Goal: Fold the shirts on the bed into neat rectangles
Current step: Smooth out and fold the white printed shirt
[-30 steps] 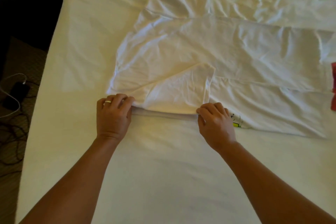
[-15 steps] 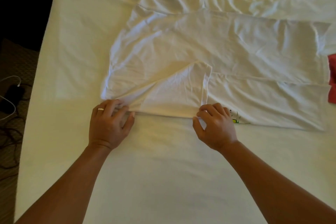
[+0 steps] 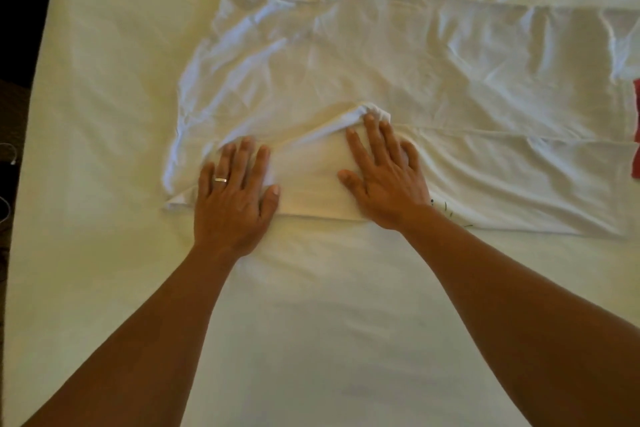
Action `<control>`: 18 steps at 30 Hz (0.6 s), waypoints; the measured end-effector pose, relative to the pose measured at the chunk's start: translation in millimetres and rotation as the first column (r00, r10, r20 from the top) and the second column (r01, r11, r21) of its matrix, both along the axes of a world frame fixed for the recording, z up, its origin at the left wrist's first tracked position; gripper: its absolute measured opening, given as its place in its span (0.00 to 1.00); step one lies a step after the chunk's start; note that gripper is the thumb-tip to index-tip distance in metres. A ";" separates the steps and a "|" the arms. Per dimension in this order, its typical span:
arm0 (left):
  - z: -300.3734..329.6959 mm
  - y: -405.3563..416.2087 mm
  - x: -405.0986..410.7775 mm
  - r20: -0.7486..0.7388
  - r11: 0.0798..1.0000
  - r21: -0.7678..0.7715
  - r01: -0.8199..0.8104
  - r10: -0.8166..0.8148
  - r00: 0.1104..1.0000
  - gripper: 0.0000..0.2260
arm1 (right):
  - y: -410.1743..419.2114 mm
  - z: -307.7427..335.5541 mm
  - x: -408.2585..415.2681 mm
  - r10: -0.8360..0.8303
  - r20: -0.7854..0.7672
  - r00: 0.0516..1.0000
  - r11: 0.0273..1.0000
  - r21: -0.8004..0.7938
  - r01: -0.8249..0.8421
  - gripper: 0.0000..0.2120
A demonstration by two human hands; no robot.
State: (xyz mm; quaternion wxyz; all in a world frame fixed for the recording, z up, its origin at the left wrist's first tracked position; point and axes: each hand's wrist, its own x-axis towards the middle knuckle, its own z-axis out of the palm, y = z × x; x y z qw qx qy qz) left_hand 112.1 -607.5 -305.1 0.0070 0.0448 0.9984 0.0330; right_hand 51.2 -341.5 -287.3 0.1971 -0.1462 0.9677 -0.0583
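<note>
Both hands, left hand (image 3: 232,198) and right hand (image 3: 382,180), are pressing flat, fingers straight, on the white shirt (image 3: 346,80) near the bed's (image 3: 104,114) left edge; the bunched sleeve may crease if pushed.

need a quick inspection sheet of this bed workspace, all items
surface: bed in a white sheet, creased at the far side
job's things: white shirt spread flat, sleeve folded in and bunched at its tip
clutter: red cloth at the right edge
hands: left hand and right hand press flat on the sleeve
cables: white cable on the floor, left
surroundings: dark floor at left
</note>
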 end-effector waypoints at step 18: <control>12.5 85.2 7.8 0.156 0.960 0.004 0.281 -0.278 0.948 0.34 | 244.5 16.6 72.5 -0.187 -0.156 0.970 0.950 0.224 0.219 0.27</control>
